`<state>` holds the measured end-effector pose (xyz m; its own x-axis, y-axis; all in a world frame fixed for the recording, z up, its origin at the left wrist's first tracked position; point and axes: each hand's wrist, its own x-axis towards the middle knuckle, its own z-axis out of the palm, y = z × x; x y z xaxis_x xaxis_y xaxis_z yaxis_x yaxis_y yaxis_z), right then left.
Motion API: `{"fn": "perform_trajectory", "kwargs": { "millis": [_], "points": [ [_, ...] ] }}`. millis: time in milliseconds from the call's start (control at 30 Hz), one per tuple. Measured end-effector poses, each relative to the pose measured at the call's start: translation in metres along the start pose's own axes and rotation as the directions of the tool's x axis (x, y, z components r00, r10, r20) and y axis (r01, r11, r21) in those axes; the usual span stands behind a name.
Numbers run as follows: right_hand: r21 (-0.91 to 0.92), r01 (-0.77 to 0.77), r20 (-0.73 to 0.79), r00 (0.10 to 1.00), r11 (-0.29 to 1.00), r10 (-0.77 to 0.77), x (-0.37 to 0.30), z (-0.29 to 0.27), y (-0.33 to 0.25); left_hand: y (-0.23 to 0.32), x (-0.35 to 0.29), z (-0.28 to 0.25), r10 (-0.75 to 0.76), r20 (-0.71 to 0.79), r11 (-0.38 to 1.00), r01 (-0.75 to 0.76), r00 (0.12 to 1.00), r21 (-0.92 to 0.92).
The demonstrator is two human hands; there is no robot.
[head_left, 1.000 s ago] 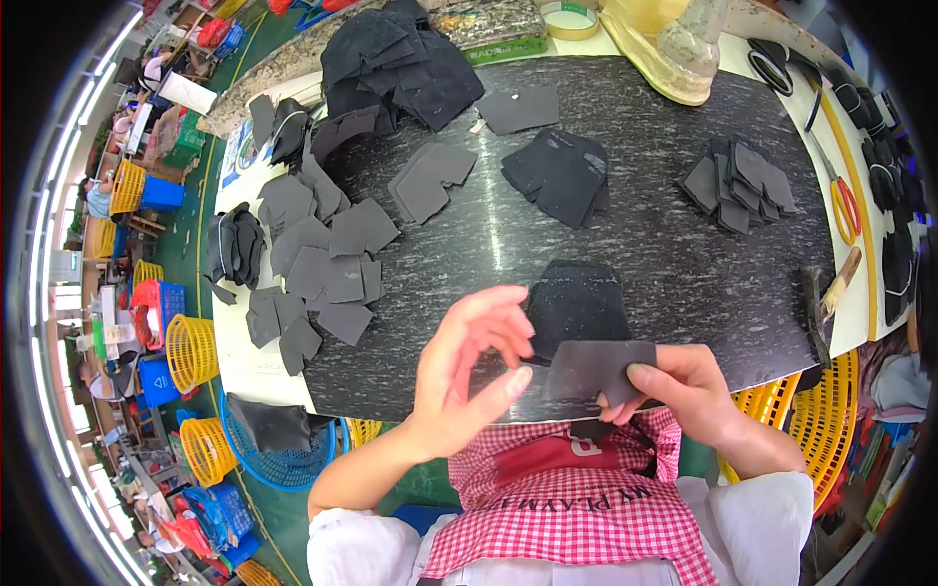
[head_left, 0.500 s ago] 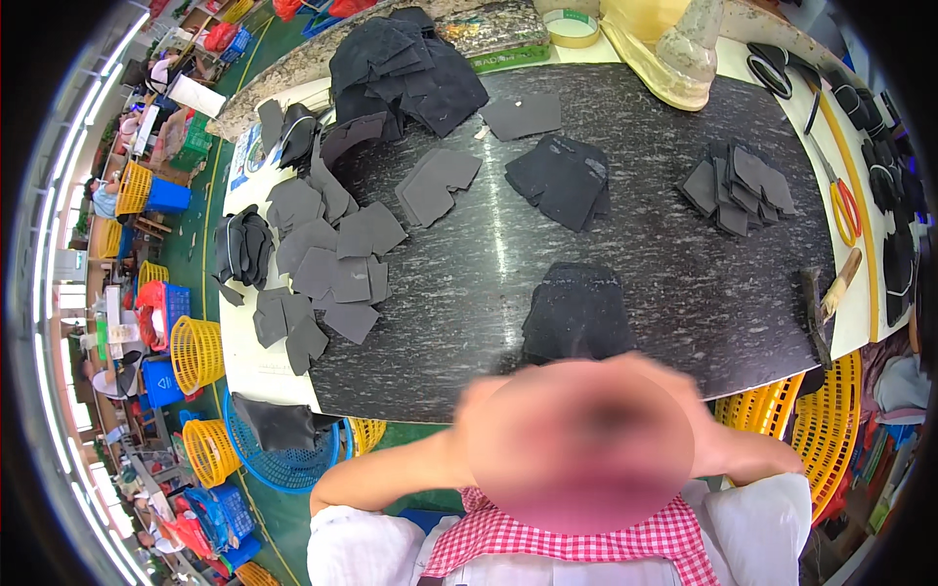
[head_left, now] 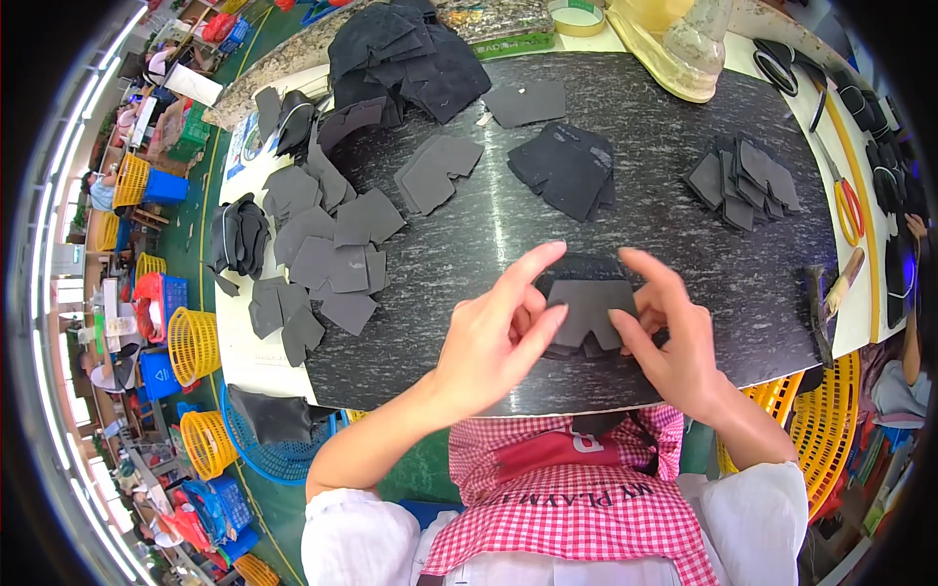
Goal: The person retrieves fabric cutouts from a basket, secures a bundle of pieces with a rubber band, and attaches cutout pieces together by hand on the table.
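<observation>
A notched dark grey cut piece (head_left: 592,299) of sheet material lies between my two hands, above black cut pieces (head_left: 578,266) near the board's front edge. My left hand (head_left: 500,337) pinches its left side, thumb on top and the lower fingers curled, with the index finger stretched forward. On the other side, my right hand (head_left: 676,337) grips it in the same way, its thumb by the notch. The undersides of the fingers are hidden. Farther off lie a black notched stack (head_left: 564,168) and a grey notched stack (head_left: 438,173).
Overlapping grey pieces (head_left: 327,262) cover the left side, below a tall black pile (head_left: 405,59). At right are a small grey stack (head_left: 743,181), scissors (head_left: 847,210) and a wooden-handled hammer (head_left: 842,283). A yellowish shoe last (head_left: 684,68) stands at the back.
Both hands have moved forward from the front edge, where a blurred shape mostly covered them. The grey piece now shows between them over the black pieces. The view has shifted slightly.
</observation>
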<state>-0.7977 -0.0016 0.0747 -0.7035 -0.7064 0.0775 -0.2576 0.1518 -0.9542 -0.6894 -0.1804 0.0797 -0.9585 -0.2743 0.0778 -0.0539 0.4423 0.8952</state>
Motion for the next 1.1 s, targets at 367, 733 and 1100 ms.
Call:
{"fn": "perform_trajectory", "kwargs": {
  "millis": [367,733,1100],
  "points": [
    [-0.291,0.198,0.119,0.978,0.936,-0.170,0.009,-0.004,0.006,-0.013,0.000,0.006,0.095,0.018,0.995,-0.095,0.995,0.012],
    [-0.526,0.386,0.093,0.912,0.758,-0.400,0.021,-0.034,-0.002,-0.014,0.005,0.012,0.348,0.026,0.860,-0.330,0.937,0.388],
    [-0.608,0.538,0.554,0.814,0.584,-0.174,0.024,0.012,-0.008,-0.018,-0.021,-0.035,0.317,-0.065,0.880,-0.268,0.946,0.392]
  ]
}}
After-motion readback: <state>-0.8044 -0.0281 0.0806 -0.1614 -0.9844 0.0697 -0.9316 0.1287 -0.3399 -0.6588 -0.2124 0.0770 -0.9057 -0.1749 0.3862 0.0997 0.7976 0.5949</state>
